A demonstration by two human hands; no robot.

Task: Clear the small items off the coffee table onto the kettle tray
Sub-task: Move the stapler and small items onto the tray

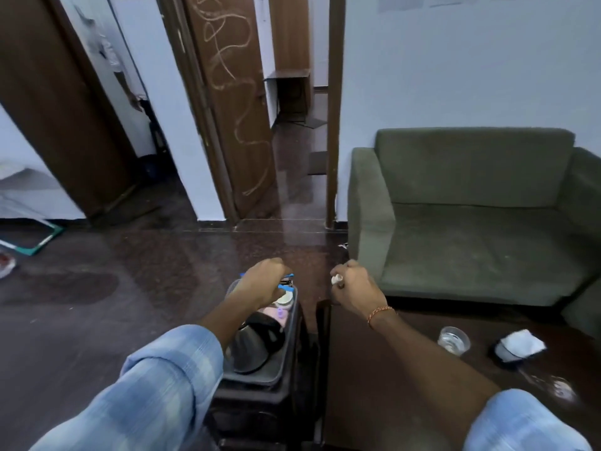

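Observation:
A grey kettle tray (286, 349) sits on a dark side stand, with a black kettle (257, 346) in it and several small items at its far end, among them a pale round lid (285, 299). My left hand (261, 283) hovers over that far end with its fingers curled round a blue-handled thing (287, 275) that is mostly hidden. My right hand (353, 286) is above the corner of the dark coffee table (390, 385) and pinches a small white item (335, 279). On the table stand a clear glass (453, 340) and a dark pouch with white cloth (520, 348).
A green sofa (471, 216) stands right behind the table. A second clear glass (561, 387) is near the table's right side. Dark polished floor spreads to the left, with a green-framed board (35, 239) lying on it. An open wooden door (234, 109) is beyond.

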